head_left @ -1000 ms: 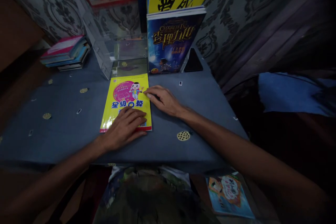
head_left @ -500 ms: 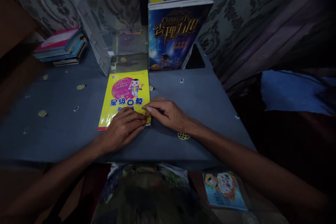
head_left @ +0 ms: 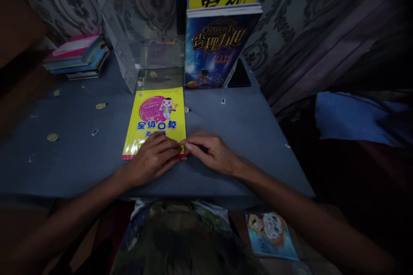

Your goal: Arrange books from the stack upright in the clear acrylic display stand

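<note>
A yellow exercise book [head_left: 130, 137] lies flat on the table, its cover print upside down from my side. My left hand [head_left: 153, 157] rests on the near part of the cover, fingers stretched out and lying flat. At the book's right edge, close to the near corner, is my right hand [head_left: 211, 150]. Its thumb and forefinger come together there in a pinch on the edge, and its fingertips touch those of my left hand. The pinched bit of the edge is mostly covered by the fingers.
Behind the book stands a clear acrylic rack [head_left: 127, 58]. A dark blue book [head_left: 221, 51] stands upright beside it. Stacked books [head_left: 77, 56] lie at the far left, and a black triangular object [head_left: 239, 75] sits at the right. Below the table edge is another book [head_left: 271, 234].
My right hand has shifted slightly right and towards me along the book's edge. The near right corner, slightly lifted before, now lies flatter. My left hand stays on the cover.
</note>
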The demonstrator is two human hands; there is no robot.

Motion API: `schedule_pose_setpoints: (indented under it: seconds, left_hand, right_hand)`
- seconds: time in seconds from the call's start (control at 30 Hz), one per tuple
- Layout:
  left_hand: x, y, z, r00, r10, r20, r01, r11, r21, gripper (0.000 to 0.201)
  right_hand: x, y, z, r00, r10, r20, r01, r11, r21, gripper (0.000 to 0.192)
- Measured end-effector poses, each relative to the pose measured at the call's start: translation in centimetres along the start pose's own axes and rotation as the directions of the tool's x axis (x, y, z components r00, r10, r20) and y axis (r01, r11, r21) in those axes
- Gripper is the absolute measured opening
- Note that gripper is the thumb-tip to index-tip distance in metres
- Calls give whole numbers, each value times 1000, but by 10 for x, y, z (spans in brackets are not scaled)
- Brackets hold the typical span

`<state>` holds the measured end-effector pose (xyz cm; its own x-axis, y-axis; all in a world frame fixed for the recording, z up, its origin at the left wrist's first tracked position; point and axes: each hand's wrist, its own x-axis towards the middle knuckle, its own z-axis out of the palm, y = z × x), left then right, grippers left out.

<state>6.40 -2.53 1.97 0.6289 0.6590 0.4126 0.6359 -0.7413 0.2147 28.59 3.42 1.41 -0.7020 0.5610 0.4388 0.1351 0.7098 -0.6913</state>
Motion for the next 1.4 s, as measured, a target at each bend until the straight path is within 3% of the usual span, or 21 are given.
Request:
schedule_pose_setpoints:
  seconds: [0.13,0.27,0.4,0.53,0.7,0.9,1.2,1.4]
  left_hand:
    - [-1,2,1,999,10,-32,-9,1000,30,14]
    - [-6,3,2,1000,15,0,-15,998,55,17]
    - [-11,8,1,998,4,57,-7,998,59,25]
    - [-12,15,-3,992,-39,121,33,998,58,29]
    - [-10,18,-6,986,-56,159,45,996,73,29]
    - [-12,17,-6,989,-39,143,25,995,99,29]
    - [-13,18,-6,992,-42,120,32,996,81,27]
    - [-15,16,-3,991,-71,117,64,996,61,33]
  right_hand:
    - [-15,-8,2,984,-172,46,178,964,-199,20]
    - [-28,-18,3,979,-193,71,205,934,-292,22]
    - [-31,-17,2,997,-78,7,77,969,-233,27]
    - [-9,5,4,1000,12,13,-9,973,-233,31]
    - [50,41,6,973,196,123,-128,898,-420,41]
    - [97,68,3,926,378,-5,-312,755,-576,51]
    - [95,64,6,910,414,8,-326,728,-603,59]
    - [58,39,11,920,384,79,-266,760,-594,68]
